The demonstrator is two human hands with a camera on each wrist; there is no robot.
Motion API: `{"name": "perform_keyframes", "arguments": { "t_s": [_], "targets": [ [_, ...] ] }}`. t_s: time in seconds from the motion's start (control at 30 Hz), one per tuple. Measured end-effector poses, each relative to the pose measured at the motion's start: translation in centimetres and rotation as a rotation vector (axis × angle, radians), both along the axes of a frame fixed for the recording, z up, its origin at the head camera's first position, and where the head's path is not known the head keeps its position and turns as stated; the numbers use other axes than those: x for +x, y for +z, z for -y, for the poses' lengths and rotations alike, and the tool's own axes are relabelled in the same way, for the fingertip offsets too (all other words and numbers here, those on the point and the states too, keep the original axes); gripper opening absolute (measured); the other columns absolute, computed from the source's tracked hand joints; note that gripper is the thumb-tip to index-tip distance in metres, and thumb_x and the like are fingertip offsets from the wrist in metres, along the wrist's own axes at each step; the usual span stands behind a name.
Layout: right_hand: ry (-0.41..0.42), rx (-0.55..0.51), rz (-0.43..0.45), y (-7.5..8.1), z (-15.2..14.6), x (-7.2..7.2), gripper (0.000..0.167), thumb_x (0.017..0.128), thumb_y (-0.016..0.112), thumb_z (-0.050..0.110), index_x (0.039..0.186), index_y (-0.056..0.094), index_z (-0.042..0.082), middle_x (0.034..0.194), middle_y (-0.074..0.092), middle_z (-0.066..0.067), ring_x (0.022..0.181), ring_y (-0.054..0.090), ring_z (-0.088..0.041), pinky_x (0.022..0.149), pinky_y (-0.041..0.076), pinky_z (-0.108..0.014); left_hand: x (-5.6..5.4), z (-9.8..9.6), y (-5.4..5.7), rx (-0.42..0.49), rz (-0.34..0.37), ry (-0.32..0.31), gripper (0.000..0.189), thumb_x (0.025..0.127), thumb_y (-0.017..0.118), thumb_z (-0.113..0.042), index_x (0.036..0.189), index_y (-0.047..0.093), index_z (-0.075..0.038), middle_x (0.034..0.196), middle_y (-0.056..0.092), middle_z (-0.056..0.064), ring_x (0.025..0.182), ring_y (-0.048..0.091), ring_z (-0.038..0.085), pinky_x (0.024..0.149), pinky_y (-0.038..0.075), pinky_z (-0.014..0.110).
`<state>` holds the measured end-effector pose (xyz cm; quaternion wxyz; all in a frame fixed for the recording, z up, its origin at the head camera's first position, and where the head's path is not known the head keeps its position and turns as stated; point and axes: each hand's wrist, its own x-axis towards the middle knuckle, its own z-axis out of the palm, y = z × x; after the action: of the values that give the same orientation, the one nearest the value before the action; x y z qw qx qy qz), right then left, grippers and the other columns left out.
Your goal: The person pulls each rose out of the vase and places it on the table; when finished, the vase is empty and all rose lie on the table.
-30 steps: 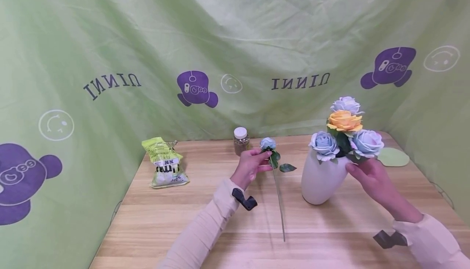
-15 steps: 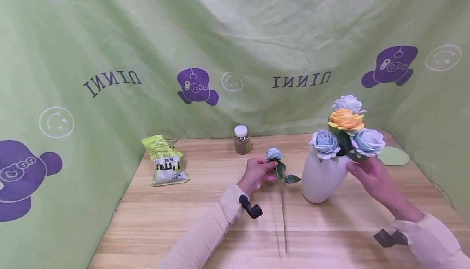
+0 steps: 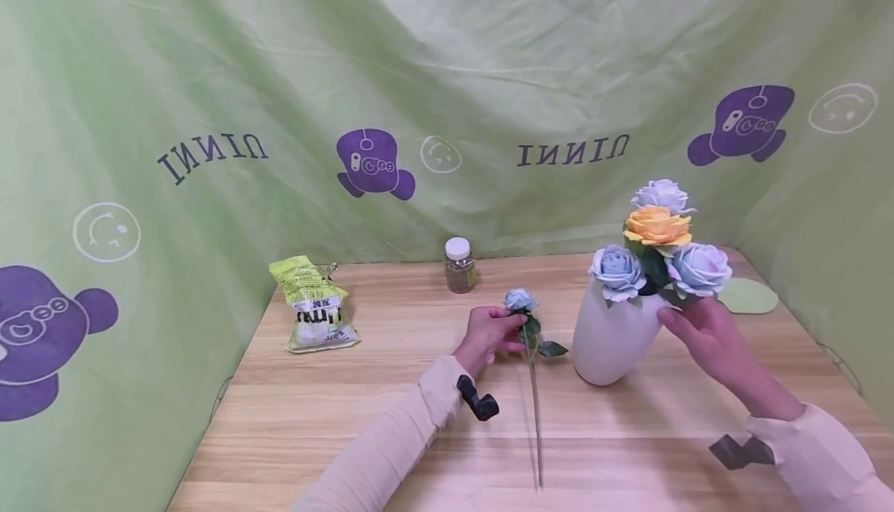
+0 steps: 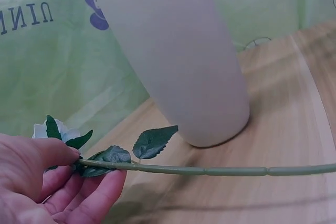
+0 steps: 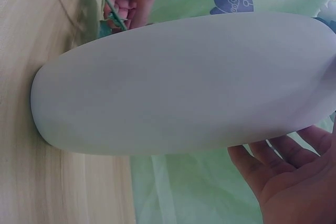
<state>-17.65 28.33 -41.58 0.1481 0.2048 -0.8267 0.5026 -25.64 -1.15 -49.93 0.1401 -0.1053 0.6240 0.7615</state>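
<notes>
Just below its pale blue bloom, my left hand (image 3: 486, 335) pinches the stem of an artificial rose (image 3: 520, 300). The long green stem (image 4: 231, 171) slants toward the front of the table, with dark leaves (image 4: 153, 142) near the fingers. To the right, my right hand (image 3: 719, 353) grips the white vase (image 3: 609, 345) near its rim, thumb in front and fingers along the side (image 5: 273, 163). The vase leans to the right. It holds an orange rose (image 3: 658, 226) and three bluish roses, one of them (image 3: 618, 270) at the left; their stems are hidden inside.
A green-and-white plastic bag (image 3: 317, 310) stands at the left of the wooden table (image 3: 391, 403). Near the back edge is a small jar (image 3: 459, 270) with a white lid. A flat pale green piece (image 3: 749, 296) lies behind my right hand. Green printed cloth (image 3: 489, 70) encloses the table.
My left hand has drawn the rose slightly right and toward the table's front, then barely shifted in the last half second. My right hand and the vase have stayed put.
</notes>
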Motion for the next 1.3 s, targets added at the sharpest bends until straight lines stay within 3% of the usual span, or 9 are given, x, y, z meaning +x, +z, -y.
{"name": "perform_keyframes", "arguments": {
  "t_s": [0.2,0.5,0.73,1.03,1.3],
  "targets": [
    [0.003,0.002,0.007,0.1,0.0,0.0,0.065,0.098,0.054,-0.004,0.157,0.028,0.005,0.144,0.04,0.033,0.122,0.044,0.02,0.091,0.045,0.002,0.3,-0.2,-0.3,-0.015,0.003,-0.023,0.01,0.08,0.076,0.005,0.084,0.067,0.002,0.076,0.071,0.01,0.054,0.067,0.015,0.058,0.064,0.037],
    [0.009,-0.006,0.004,0.2,0.1,0.1,0.065,0.098,0.054,-0.006,0.157,0.027,0.004,0.144,0.039,0.034,0.122,0.044,0.02,0.091,0.045,0.002,0.3,-0.6,-0.8,-0.019,0.012,-0.02,0.009,0.081,0.075,0.006,0.083,0.068,0.001,0.078,0.073,0.012,0.057,0.068,0.016,0.062,0.065,0.042],
    [0.007,-0.011,0.003,0.2,0.1,0.2,0.064,0.098,0.054,-0.006,0.156,0.029,0.002,0.142,0.04,0.034,0.122,0.045,0.02,0.091,0.045,0.001,0.9,-0.6,-0.7,-0.087,-0.003,-0.042,0.01,0.081,0.075,0.007,0.084,0.066,0.003,0.075,0.07,0.011,0.056,0.068,0.015,0.065,0.065,0.043],
    [0.006,-0.024,-0.023,0.1,0.2,0.1,0.061,0.097,0.054,-0.008,0.154,0.033,0.0,0.14,0.043,0.034,0.121,0.047,0.019,0.091,0.046,0.001,1.3,-0.9,-0.4,-0.218,-0.027,-0.016,0.01,0.08,0.075,0.007,0.089,0.071,0.006,0.071,0.068,0.008,0.054,0.066,0.012,0.059,0.065,0.037],
    [0.008,-0.019,-0.018,0.2,0.3,0.2,0.062,0.097,0.053,-0.007,0.155,0.031,0.002,0.143,0.041,0.033,0.122,0.046,0.019,0.092,0.046,0.001,1.5,-0.9,-0.7,-0.229,-0.022,-0.016,0.01,0.079,0.075,0.006,0.088,0.072,0.006,0.078,0.066,0.003,0.055,0.068,0.013,0.053,0.063,0.03]
  ]
}}
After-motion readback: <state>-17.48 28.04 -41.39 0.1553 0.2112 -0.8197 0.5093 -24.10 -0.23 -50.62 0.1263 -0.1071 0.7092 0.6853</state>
